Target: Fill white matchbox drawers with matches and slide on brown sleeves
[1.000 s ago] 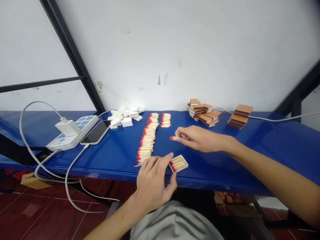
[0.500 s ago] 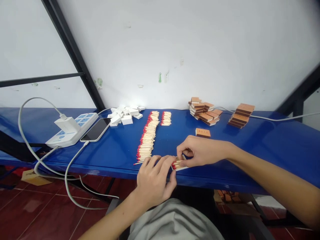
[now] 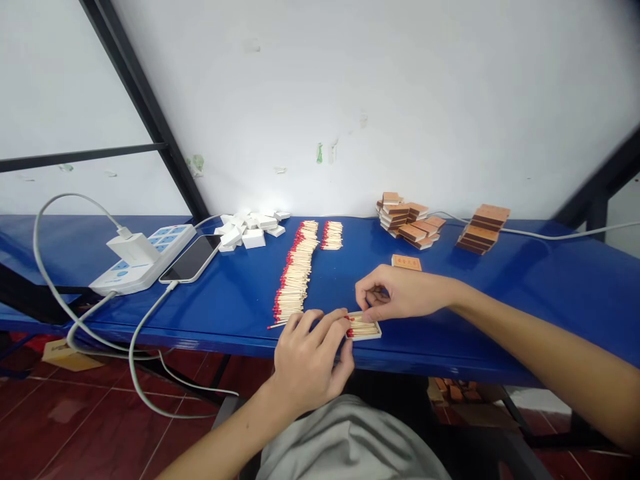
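Centrally, matches [image 3: 362, 327] in tray [image 3: 371, 335] (heads leftward), left hand [image 3: 306, 360], right hand [image 3: 397, 293] touching

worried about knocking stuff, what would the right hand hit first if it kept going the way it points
Most likely the long row of matches, to the left of the right hand, whose fingers point that way over the matchbox tray. Depth unclear.

Nothing legible shows anywhere in the view: no word, brand or number. The single brown matchbox [image 3: 406, 262] lying flat on the bench [image 3: 500, 293] carries a faint printed mark on its top face, too small to make out. The white power strip [image 3: 145, 257] has blue socket panels but no readable lettering. The match tray [image 3: 365, 330] at the bench's front edge shows no print.
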Available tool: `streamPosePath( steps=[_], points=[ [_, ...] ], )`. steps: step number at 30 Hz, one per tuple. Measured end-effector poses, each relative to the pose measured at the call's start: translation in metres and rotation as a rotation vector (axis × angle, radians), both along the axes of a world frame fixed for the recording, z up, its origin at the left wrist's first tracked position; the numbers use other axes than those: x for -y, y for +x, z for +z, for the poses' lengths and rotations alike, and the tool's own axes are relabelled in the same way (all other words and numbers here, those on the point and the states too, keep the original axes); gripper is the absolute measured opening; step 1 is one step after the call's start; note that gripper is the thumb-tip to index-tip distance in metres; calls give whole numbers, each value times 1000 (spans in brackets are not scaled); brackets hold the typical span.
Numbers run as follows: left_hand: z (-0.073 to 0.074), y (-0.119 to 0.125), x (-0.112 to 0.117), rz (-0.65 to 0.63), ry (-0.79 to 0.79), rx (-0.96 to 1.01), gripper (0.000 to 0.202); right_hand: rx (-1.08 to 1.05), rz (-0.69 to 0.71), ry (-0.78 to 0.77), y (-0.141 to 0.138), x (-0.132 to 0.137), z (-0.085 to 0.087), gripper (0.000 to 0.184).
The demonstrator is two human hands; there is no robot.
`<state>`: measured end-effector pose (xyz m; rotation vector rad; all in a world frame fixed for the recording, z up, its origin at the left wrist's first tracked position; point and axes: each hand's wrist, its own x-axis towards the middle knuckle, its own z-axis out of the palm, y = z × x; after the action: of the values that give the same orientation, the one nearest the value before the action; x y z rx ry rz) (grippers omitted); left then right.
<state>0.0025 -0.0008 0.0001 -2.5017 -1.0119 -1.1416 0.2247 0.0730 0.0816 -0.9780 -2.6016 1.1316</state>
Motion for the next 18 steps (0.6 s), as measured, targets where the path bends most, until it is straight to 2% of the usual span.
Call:
streamPosePath(
  steps=[4,10,18],
  points=[
    [0,0,0,-1,1,-17,20,-57,-1,-75,-2,-2,-2,27],
    [-1,0,-1,-8,40,10,28,-87,-18,-91,-3,-3,-6,27],
    [-1,0,-1,-10,43,23,22,-83,-10,-132,-3,-8,-8,33]
  ],
)
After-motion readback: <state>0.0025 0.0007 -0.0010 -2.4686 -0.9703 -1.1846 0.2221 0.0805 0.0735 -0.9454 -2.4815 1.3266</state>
